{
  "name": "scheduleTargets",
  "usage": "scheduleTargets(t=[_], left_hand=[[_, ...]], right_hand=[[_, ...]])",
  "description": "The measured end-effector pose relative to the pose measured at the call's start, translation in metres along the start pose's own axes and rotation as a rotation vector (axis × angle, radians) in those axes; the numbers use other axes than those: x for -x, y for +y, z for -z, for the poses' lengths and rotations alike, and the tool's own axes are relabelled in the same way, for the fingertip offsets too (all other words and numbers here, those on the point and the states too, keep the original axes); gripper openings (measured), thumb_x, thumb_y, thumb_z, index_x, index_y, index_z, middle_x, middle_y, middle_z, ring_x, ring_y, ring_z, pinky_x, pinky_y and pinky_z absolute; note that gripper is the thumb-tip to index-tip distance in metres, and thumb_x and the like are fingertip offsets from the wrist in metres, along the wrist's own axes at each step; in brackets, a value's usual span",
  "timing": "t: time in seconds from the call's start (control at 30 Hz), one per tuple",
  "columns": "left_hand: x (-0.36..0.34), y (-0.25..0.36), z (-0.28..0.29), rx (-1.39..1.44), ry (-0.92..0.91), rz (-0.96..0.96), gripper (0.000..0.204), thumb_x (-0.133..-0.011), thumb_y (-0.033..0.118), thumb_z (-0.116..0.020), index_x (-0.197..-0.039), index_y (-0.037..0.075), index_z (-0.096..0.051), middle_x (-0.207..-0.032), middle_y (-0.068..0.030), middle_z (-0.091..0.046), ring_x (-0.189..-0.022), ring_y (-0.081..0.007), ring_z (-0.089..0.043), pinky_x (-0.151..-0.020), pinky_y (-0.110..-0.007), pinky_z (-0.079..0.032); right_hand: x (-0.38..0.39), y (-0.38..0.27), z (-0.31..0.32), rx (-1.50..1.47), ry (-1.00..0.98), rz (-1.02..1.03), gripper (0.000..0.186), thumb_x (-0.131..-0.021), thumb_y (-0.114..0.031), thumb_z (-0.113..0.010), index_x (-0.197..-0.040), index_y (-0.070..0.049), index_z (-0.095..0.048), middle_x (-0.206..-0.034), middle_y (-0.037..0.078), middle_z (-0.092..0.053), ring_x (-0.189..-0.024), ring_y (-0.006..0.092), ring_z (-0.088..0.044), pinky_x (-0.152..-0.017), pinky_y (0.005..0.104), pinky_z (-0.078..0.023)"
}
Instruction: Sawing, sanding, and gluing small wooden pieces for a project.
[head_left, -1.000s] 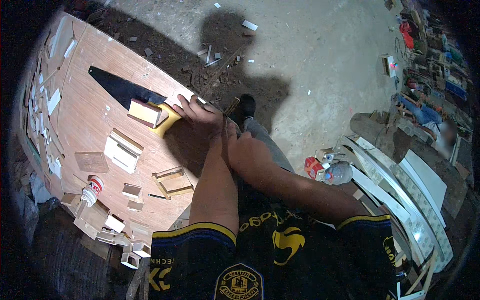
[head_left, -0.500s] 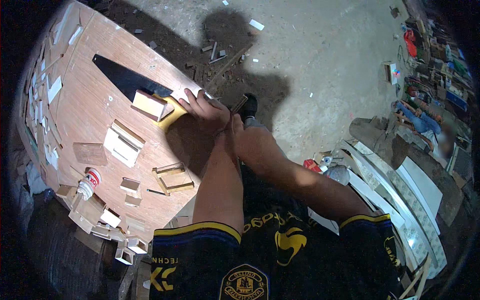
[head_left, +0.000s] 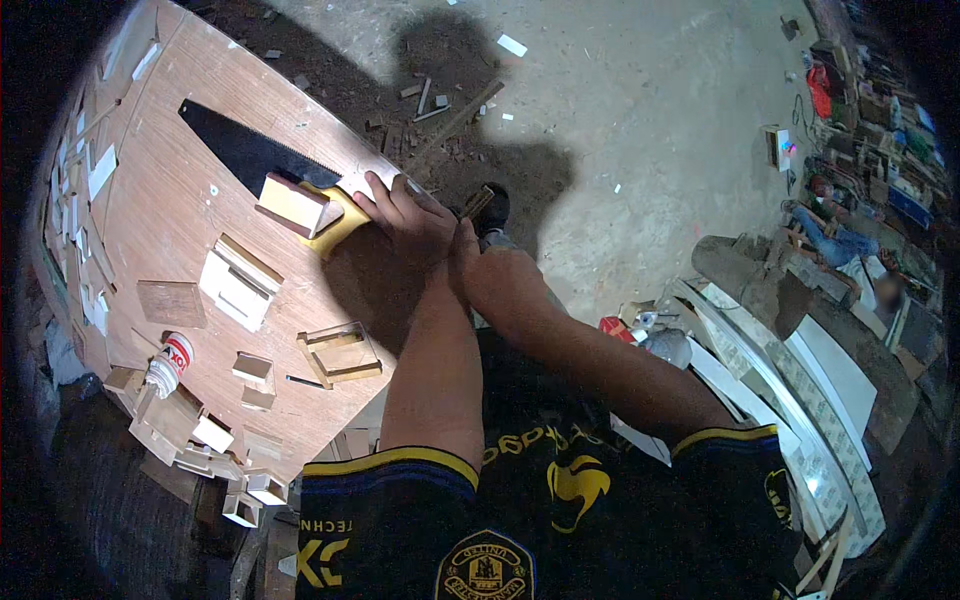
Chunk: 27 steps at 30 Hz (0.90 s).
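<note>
Head view: just beside the left hand (head_left: 420, 232) lay the saw (head_left: 245, 153), dark-bladed, yellow-handled; either hand's grip I couldn't tell.

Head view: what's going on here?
The wearer's bare hands are close together at the edge of the table. The left hand is near the yellow handle of a handsaw lying there; the right hand is by the left wrist, near a narrow brownish strip. What either grips is hidden. A small wooden piece overlaps the handsaw in view.
</note>
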<state>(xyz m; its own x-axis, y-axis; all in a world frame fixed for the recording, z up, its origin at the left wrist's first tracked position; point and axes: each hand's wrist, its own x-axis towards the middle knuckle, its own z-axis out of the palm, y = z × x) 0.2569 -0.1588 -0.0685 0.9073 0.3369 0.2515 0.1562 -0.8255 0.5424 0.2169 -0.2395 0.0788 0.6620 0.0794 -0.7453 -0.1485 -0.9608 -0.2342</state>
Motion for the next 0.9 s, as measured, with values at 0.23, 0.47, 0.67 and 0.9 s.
scheduleTargets(t=[0.23,0.47,0.67,0.9], left_hand=[[0.004,-0.009,0.010,0.040,-0.012,-0.062,0.027,-0.089,0.005,-0.048,-0.114,-0.002,-0.057,-0.142,-0.0260,-0.041,-0.134,-0.0581,-0.026,-0.110,-0.063,-0.026],[0.000,-0.013,0.008,0.085,-0.036,-0.085,0.025,-0.088,0.005,-0.047,-0.111,0.000,-0.056,-0.142,-0.0289,-0.041,-0.132,-0.0605,-0.026,-0.109,-0.066,-0.025],[-0.003,-0.010,0.006,0.125,-0.024,-0.127,0.025,-0.089,0.007,-0.048,-0.111,0.000,-0.055,-0.139,-0.0307,-0.043,-0.131,-0.0619,-0.027,-0.108,-0.066,-0.026],[-0.004,-0.020,0.002,0.040,-0.016,-0.189,0.035,-0.078,0.020,-0.054,-0.108,0.002,-0.056,-0.131,-0.0361,-0.047,-0.122,-0.0570,-0.041,-0.105,-0.069,-0.023]], right_hand=[[0.018,-0.002,0.020,-0.009,-0.065,0.026,0.056,-0.093,-0.012,-0.045,-0.143,0.006,-0.029,-0.081,0.029,-0.065,-0.073,0.0408,-0.068,-0.064,0.0491,-0.055],[0.023,-0.007,0.024,-0.053,-0.094,0.011,0.051,-0.097,-0.015,-0.040,-0.143,0.005,-0.028,-0.086,0.029,-0.066,-0.077,0.0425,-0.068,-0.064,0.0490,-0.056],[0.017,-0.003,0.015,-0.045,-0.049,0.003,0.057,-0.096,-0.013,-0.043,-0.145,0.006,-0.023,-0.087,0.029,-0.065,-0.075,0.0425,-0.067,-0.063,0.0480,-0.055],[0.005,-0.003,0.010,-0.024,-0.049,0.005,0.060,-0.093,-0.012,-0.046,-0.145,0.008,-0.023,-0.083,0.026,-0.067,-0.076,0.0419,-0.068,-0.063,0.0487,-0.055]])
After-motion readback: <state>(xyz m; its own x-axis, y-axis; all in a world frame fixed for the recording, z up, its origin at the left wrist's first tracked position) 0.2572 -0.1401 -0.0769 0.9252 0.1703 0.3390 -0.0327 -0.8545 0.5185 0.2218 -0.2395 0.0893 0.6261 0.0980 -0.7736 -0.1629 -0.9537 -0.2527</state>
